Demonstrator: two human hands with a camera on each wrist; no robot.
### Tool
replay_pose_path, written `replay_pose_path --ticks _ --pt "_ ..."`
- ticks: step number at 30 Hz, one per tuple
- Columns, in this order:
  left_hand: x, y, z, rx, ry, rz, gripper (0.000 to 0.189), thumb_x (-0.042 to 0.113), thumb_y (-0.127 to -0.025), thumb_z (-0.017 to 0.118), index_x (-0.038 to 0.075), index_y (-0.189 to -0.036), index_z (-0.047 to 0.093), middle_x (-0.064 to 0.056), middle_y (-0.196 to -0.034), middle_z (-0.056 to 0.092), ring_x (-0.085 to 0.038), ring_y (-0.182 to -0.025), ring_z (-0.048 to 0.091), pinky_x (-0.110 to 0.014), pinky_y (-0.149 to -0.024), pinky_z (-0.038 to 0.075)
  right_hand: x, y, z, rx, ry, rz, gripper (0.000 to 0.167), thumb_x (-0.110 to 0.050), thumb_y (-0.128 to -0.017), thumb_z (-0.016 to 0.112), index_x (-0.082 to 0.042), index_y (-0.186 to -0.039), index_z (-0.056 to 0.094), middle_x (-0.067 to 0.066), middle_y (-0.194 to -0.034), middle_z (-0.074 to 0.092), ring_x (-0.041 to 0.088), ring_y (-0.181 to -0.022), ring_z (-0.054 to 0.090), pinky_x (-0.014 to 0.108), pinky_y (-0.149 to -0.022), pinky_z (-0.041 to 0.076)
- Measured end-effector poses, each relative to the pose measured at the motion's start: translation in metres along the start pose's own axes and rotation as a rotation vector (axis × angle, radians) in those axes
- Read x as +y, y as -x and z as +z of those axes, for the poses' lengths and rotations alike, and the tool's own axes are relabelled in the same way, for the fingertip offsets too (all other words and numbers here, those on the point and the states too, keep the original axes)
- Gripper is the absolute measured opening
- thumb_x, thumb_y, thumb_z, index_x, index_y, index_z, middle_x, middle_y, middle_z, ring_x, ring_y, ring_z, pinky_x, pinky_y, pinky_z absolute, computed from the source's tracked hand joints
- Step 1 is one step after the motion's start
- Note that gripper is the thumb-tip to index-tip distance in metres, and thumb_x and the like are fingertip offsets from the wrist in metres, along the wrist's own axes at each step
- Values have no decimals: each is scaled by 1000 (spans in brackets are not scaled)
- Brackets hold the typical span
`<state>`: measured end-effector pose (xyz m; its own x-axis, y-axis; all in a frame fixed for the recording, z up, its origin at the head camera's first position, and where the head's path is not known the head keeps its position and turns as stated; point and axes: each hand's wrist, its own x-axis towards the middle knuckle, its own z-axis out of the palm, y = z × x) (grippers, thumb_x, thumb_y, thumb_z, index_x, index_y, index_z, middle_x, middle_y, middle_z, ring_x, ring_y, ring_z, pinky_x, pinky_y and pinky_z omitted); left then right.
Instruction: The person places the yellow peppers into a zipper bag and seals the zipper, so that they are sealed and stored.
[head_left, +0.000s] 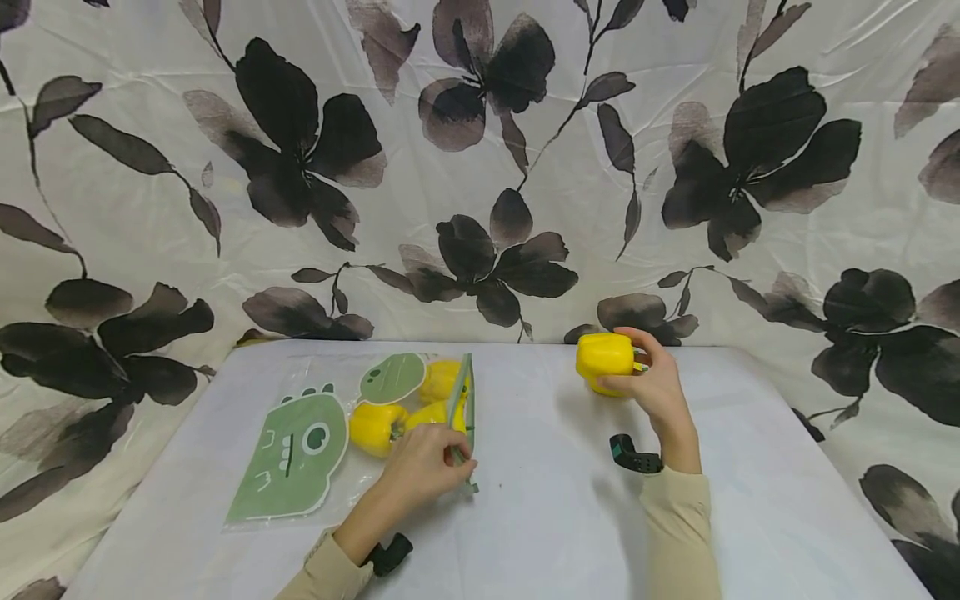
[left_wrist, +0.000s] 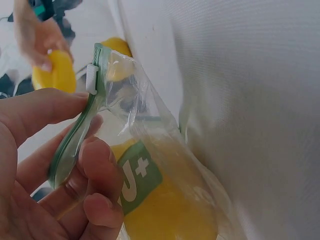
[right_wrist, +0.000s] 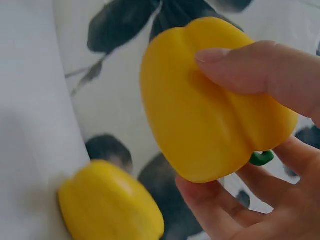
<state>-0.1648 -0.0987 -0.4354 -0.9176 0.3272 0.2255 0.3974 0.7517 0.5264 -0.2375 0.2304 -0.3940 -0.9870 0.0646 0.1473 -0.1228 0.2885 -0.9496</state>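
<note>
Yellow held pepper (head_left: 604, 353): bell-shaped, with smooth lobed sides and a green stem (right_wrist: 262, 158) turned toward the palm; located near the far edge of the tabletop (head_left: 540, 525), on the person's right, outside the bag (head_left: 307, 483).

Right hand (head_left: 656, 387): grasping the held pepper, the thumb laid across its side and the other fingers curled around the opposite side and stem end.

Second pepper (right_wrist: 110, 205): also yellow, just beside the held pepper; largely hidden behind it in the head view, but plainly separate from it in the right wrist view.

Left hand (head_left: 426, 458): grasping the bag at its mouth, the green zip strip (left_wrist: 95, 107) pinched between thumb and fingers.

Zip slider (left_wrist: 91, 79): white, fitted on the strip just beyond the thumb.

Clear plastic bag: lying on the person's left, its mouth end toward the middle of the tabletop; its front bears a green dinosaur print (head_left: 273, 471) with one round eye.

Bagged peppers (head_left: 377, 429): several, yellow, gathered near the mouth; partly covered by the print and strip, so the exact number cannot be told.

Sleeves (head_left: 681, 533): beige, with a black band (head_left: 636, 458) visible at the right wrist.

Backdrop (head_left: 577, 208): pale cloth patterned with dark flowers, behind the tabletop.
</note>
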Motion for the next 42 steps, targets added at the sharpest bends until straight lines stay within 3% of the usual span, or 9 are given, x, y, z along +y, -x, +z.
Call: replay_pose_path --ticks 9,13,19,26,31,38,42 --pt "-2 1 0 16 6 10 12 25 -79 81 23 -72 71 14 -62 50 -4 -55 44 -22 -51 37 -5 -10 69 -15 -125 -64 76 6 -71 83 -8 -139 52 14 -134 49 29 -115 43 45 -98 38" --pt "-2 0 1 15 -1 18 12 26 -80 81 24 -72 72 15 -61 48 -4 -55 43 -21 -51 36 0 -6 98 -85 -161 -45 74 9 -70 81 -3 -138 52 17 -137 49 34 -118 45 47 -100 39" --pt "-2 -1 1 -1 8 15 12 25 -80 81 21 -73 72 14 -61 49 -4 -54 44 -21 -51 36 1 8 127 -194 -111 7 69 9 -71 78 2 -135 53 23 -133 51 38 -110 53 47 -96 43" --pt "-2 -1 0 -8 6 25 11 22 -80 80 22 -73 71 14 -61 48 -3 -54 44 -21 -51 37 6 8 147 -238 -145 29 69 7 -70 77 2 -134 53 21 -129 53 33 -105 56 46 -96 43" --pt "-3 -1 2 -7 20 39 11 20 -79 80 22 -72 71 14 -62 49 -3 -54 44 -22 -52 38 4 8 152 -261 -129 40 72 7 -71 77 3 -137 48 23 -135 51 36 -110 53 49 -99 40" --pt "-4 0 2 -12 23 43 12 21 -79 80 21 -72 71 14 -62 50 -3 -55 45 -22 -51 39 1 10 161 -248 -98 38 71 4 -72 79 5 -136 47 25 -136 51 36 -108 51 49 -97 41" --pt "-5 0 2 -11 33 48 12 20 -79 80 21 -72 71 14 -62 51 -3 -54 45 -21 -51 39 9 7 165 -307 -139 37 72 3 -74 80 5 -137 44 25 -137 49 38 -114 51 50 -101 40"
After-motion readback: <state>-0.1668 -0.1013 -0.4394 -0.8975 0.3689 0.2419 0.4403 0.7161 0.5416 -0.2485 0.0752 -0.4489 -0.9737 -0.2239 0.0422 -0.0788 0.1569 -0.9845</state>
